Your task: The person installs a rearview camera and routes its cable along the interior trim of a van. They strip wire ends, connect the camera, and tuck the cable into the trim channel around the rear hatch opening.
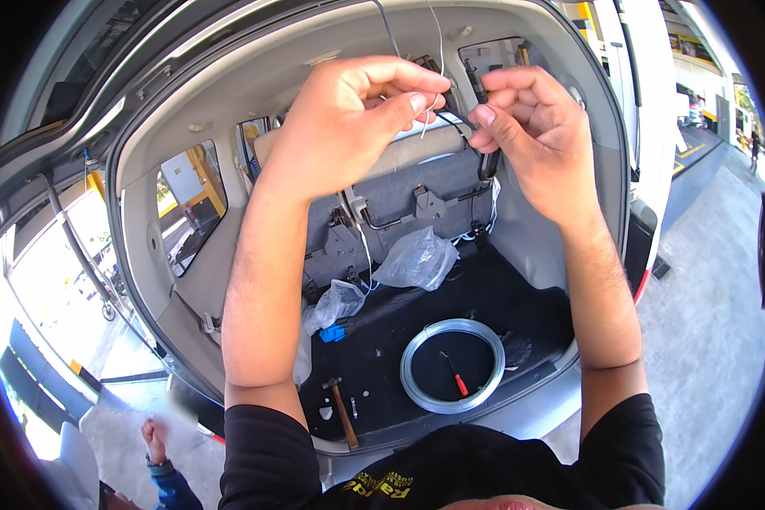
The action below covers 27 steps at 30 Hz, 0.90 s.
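- The left hand point(348, 119) is raised in front of the open rear of a vehicle, thumb and forefinger pinched shut on a thin white wire point(427, 115) whose short free end points down just below the fingertips
- The same thin wire runs up from the pinch toward the top edge of the view, beside a second, darker strand
- The right hand point(531, 127) is level with the left and just beside it, its fingers curled closed around a slim black cylindrical tool point(487, 157), which stands roughly upright, its lower end showing below the thumb
- The two hands nearly meet at the fingertips, well above the dark carpeted cargo floor point(527, 297)
- On that floor, close to the rear sill, lies a coiled ring of clear plastic tubing point(416, 387), and inside the ring rests a small screwdriver with a red handle point(456, 378)
- A hammer with a wooden handle point(342, 412) lies left of the coil, near the sill, with a few small pale bits beside it
- Two crumpled clear plastic bags point(416, 259) sit further in, against the folded grey seat backs point(433, 191), and a small blue object point(332, 332) lies by the lower bag
- At the lower left, outside the vehicle, another person's hand point(154, 442) with a blue sleeve shows above the concrete ground
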Available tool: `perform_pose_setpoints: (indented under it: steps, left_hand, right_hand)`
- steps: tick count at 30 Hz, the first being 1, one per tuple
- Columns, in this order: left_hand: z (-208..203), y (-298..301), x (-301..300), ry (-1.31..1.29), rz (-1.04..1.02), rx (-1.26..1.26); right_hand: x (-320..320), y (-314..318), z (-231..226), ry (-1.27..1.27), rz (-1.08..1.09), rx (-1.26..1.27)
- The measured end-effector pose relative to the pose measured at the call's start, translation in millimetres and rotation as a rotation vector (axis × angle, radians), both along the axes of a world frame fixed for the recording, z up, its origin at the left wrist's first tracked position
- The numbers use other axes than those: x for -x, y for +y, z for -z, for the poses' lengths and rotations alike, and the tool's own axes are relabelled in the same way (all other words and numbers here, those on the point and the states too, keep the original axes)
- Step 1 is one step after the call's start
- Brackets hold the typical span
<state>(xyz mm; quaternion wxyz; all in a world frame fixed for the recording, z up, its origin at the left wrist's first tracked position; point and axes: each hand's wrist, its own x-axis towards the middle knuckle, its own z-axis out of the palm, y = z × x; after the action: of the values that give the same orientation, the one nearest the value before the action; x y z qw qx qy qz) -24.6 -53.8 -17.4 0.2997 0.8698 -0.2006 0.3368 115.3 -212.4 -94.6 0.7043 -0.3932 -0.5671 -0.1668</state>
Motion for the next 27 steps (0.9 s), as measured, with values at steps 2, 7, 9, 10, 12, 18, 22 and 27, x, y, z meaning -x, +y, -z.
perform_pose_setpoints:
  steps: [2,7,9,10,12,18,22,27]
  left_hand:
    - [-4,6,-7,0.07,0.05,0.029]
    - [-6,11,-21,0.171,0.119,0.041]
    - [-1,15,-30,0.156,0.17,0.058]
    - [1,16,-33,0.148,0.195,0.066]
    - [2,16,-39,0.132,0.153,0.064]
    - [3,14,-51,0.1,0.164,0.05]
    - [5,13,-55,0.013,0.104,-0.01]
    - [11,17,-61,-0.02,0.069,-0.053]
  right_hand:
    - [-1,11,10,0.042,-0.027,-0.048]
    - [5,23,28,0.076,0.112,-0.126]
    - [12,24,31,0.152,0.065,-0.166]
    - [13,28,32,0.214,-0.029,-0.224]
    - [10,26,30,0.2,0.02,-0.199]
    - [3,30,23,0.123,0.148,-0.215]
    - [-1,38,30,0.022,0.205,-0.25]
    - [5,45,30,0.019,0.259,-0.276]
